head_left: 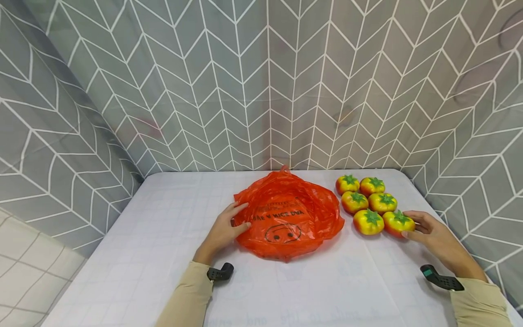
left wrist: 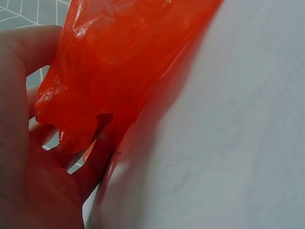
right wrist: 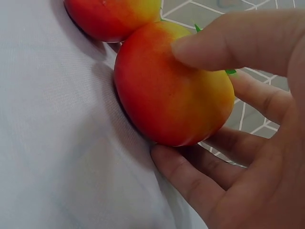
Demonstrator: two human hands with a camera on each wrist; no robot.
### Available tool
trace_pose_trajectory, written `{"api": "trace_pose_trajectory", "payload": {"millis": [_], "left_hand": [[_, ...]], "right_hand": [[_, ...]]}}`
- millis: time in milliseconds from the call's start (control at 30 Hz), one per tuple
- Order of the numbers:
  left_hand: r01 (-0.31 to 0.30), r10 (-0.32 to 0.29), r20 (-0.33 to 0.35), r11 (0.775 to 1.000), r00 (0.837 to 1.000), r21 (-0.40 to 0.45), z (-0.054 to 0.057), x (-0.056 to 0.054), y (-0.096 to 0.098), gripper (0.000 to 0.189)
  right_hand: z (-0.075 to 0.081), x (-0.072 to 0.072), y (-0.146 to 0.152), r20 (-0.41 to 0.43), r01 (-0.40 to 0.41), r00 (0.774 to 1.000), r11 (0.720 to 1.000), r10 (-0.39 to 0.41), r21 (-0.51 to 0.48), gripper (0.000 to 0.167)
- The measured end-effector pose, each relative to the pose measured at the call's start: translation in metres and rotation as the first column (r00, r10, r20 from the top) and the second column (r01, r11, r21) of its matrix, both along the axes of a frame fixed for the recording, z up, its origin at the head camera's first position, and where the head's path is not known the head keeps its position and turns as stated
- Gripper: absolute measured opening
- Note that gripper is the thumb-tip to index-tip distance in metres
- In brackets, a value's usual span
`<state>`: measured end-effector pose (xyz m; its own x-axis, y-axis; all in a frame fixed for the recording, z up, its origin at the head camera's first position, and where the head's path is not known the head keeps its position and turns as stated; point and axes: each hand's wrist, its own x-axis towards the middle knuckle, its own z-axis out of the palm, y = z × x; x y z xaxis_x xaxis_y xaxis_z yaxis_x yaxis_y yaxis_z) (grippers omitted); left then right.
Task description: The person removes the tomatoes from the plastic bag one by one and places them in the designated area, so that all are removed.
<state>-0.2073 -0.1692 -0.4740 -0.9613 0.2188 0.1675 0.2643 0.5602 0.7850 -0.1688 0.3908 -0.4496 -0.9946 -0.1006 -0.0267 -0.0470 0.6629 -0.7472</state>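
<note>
A red plastic bag point(head_left: 286, 213) with black printing and a drawn face lies spread on the table, its mouth wide. My left hand point(head_left: 224, 229) holds the bag's left edge, thumb toward the front and fingers farther back. In the left wrist view the crinkled bag point(left wrist: 128, 57) hides some fingertips of that hand point(left wrist: 47, 167). At the right, my right hand point(head_left: 435, 234) grips the front right tomato point(head_left: 395, 223), red and yellow with a green leafy top. The right wrist view shows the thumb on this tomato point(right wrist: 162, 90) and fingers point(right wrist: 186, 176) around its far side and underneath.
Several more tomatoes point(head_left: 369, 221) stand close together in two columns beside the held one, right of the bag. A white cloth covers the table point(head_left: 163, 240). Grey curtains point(head_left: 261, 91) with white zigzag lines hang behind and along both sides.
</note>
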Motion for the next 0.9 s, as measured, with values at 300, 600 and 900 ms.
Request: {"api": "trace_pose_trajectory", "payload": {"millis": [300,600,900], "left_hand": [[-0.014,0.014,0.004,1.000,1.000,0.012,0.0019,-0.0010,-0.0014,0.061],[0.006,-0.006,0.003,0.998,1.000,0.069,0.0018,-0.0015,-0.0021,0.061],[-0.010,0.009,0.012,0.996,1.000,0.091,-0.0006,0.0012,-0.0020,0.059]], "right_hand": [[-0.0031,-0.0039,-0.0010,-0.074,0.000,0.997,0.997,-0.005,-0.073,0.057],[-0.0083,-0.0015,0.0026,-0.112,-0.019,0.994,0.984,-0.001,-0.176,0.057],[-0.0046,0.0000,0.0037,-0.046,-0.008,0.999,0.995,0.004,-0.097,0.068]]}}
